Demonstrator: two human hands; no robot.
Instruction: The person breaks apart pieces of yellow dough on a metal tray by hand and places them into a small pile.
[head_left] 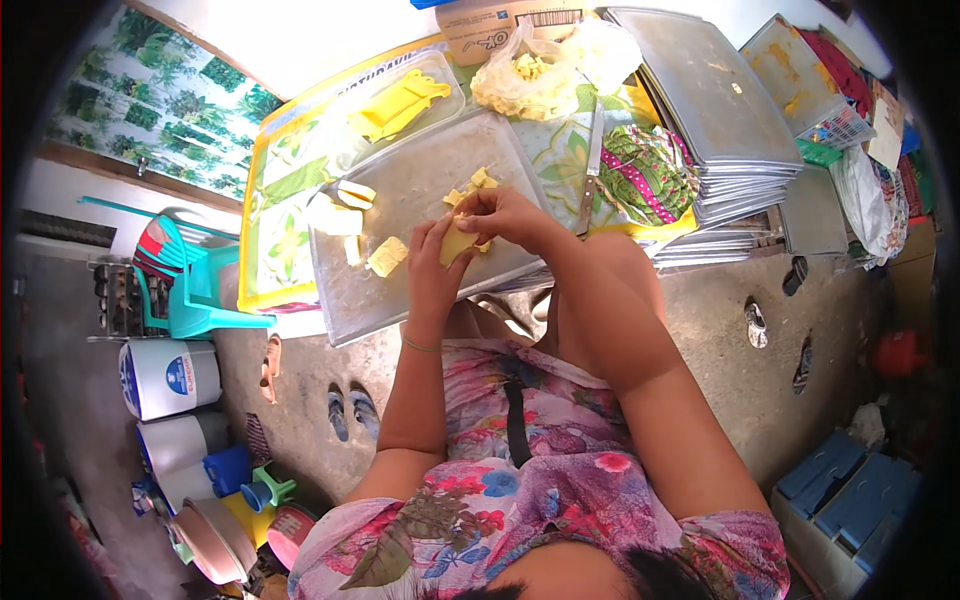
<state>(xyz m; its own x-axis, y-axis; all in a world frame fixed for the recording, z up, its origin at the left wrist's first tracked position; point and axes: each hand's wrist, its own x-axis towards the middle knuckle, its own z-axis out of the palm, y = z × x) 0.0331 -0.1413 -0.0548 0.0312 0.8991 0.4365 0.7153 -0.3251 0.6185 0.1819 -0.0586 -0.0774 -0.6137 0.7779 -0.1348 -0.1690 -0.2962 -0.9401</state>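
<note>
The flat yellow piece [457,247] is near the middle of the frame, held between both hands just above the dull metal tray [440,158]. It looks light and soft, perhaps a little moist or greasy, and would likely dent or crumble under a hard squeeze. A gentle hold along its edges, with the flat face supported, seems the safer grip; pinching one thin corner alone could tear it.

The left hand [433,265] has its fingers closed around the left side of the piece, the thumb toward the lower edge. The right hand [508,217] brings thumb and fingertips together on the piece's upper right part, though the exact contact is partly hidden. The left forearm rises almost straight from the lower part of the frame, a thin band [420,346] at its wrist; the right one slants up from the lower right, its wrist bent so the fingers point left.

On the tray, a yellow block [387,257] lies just left of the left hand, paler pieces [337,217] farther left, and small chunks [475,184] just above the right hand. A knife [594,150] lies right of the tray, beside a green patterned cloth [648,178].
</note>
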